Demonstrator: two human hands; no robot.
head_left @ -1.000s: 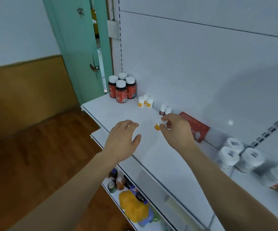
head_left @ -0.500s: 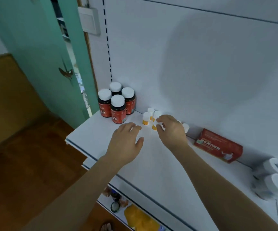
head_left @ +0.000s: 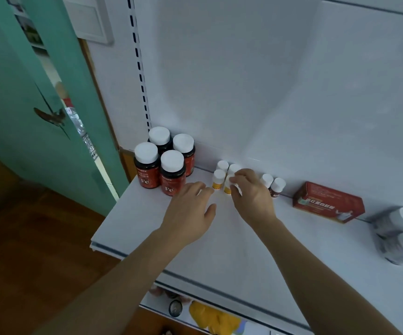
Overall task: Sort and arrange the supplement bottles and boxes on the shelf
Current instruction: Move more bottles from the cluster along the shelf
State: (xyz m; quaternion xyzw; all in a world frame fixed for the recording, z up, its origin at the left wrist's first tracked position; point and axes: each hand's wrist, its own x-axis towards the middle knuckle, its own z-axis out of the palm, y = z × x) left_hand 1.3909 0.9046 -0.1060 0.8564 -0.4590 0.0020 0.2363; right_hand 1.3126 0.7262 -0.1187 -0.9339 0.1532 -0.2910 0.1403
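On the white shelf, several dark "Fe" bottles with white caps and red labels stand at the back left. To their right is a cluster of small yellow bottles with white caps. My right hand pinches one small yellow bottle standing on the shelf at the front of that cluster. My left hand hovers palm down just left of it, fingers apart, holding nothing. Two small dark bottles stand behind my right hand. A red box lies further right.
Large white-capped bottles lie at the right edge of the shelf. A lower shelf holds a yellow pack and a small round container. A teal door stands ajar at the left over a wooden floor.
My right hand carried the small yellow bottle left to the yellow cluster and set it on the shelf. My left hand moved along beside it. The view moved closer to the shelf's left end.
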